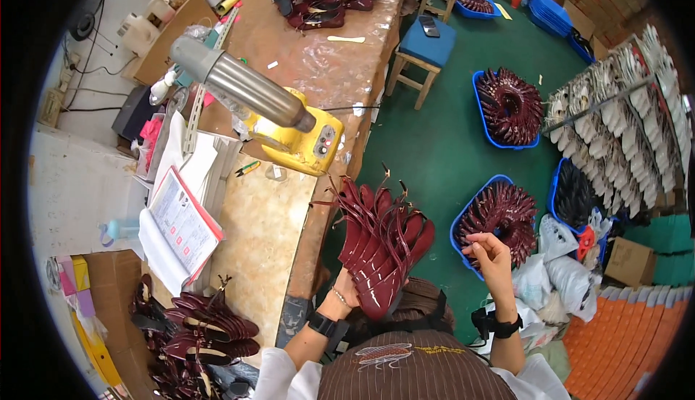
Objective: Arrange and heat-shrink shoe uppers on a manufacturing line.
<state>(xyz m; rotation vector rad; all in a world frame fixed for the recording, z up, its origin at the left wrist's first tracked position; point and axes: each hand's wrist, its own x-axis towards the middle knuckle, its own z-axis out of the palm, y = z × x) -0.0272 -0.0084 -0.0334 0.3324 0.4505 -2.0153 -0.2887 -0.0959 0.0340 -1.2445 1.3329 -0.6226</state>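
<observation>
A fanned stack of glossy burgundy shoe uppers (376, 262) with thin straps rests over my lap, its strap ends pointing away from me. My left hand (345, 289) grips the stack from its lower left side, with most of the fingers hidden beneath it. Raised to the right of the stack, my right hand (494, 261) is apart from it, thumb and fingertips drawn together in a pinch. Whether anything small sits in that pinch I cannot make out. Behind the right hand, on the floor, is a blue basket (455, 235) filled with a ring of burgundy uppers.
A yellow heat-gun machine (318, 143) with a metal barrel stands on the workbench (264, 208) at left, near yellow snips (247, 169) and a clipboard (182, 230). More burgundy shoe parts (210, 327) lie near left. Stools, further baskets and a rack of shoe lasts (615, 110) occupy the right.
</observation>
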